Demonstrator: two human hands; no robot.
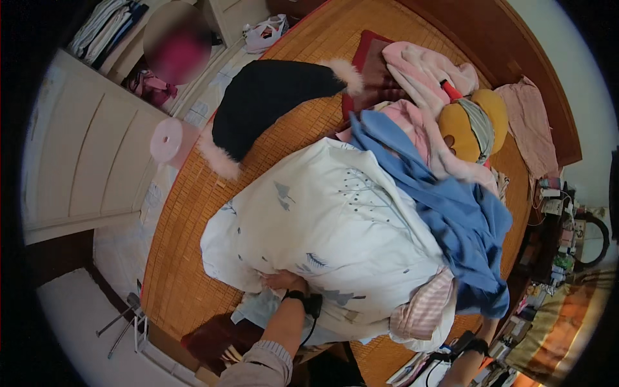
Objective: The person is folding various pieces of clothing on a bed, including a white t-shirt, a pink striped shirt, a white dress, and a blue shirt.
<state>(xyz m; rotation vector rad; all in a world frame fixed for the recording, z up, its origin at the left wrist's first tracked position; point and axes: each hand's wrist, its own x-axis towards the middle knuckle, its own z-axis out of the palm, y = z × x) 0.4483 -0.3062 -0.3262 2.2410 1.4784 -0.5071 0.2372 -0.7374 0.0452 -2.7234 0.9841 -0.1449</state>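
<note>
A large white quilt (309, 208) with a printed tree and leaf pattern lies bunched on a bed covered by a woven bamboo mat (184, 242). My left hand (285, 280) is at the quilt's near edge, its fingers partly hidden by the fabric. On the right, my right hand (489, 326) is at the lower end of a blue cloth (459, 213), which mostly hides it. A striped pink cloth (423, 309) sticks out from the quilt's near right corner. Past the quilt lies a black cloth (271, 101) with pink fluffy ends.
A pink blanket (420, 63) and a yellow plush toy (464, 126) lie by the wooden headboard (527, 63). A pink roll (167, 140) stands on the floor beside the bed, near a white cabinet (92, 150). Folded clothes (411, 370) and a cluttered dressing table (546, 261) are at the right.
</note>
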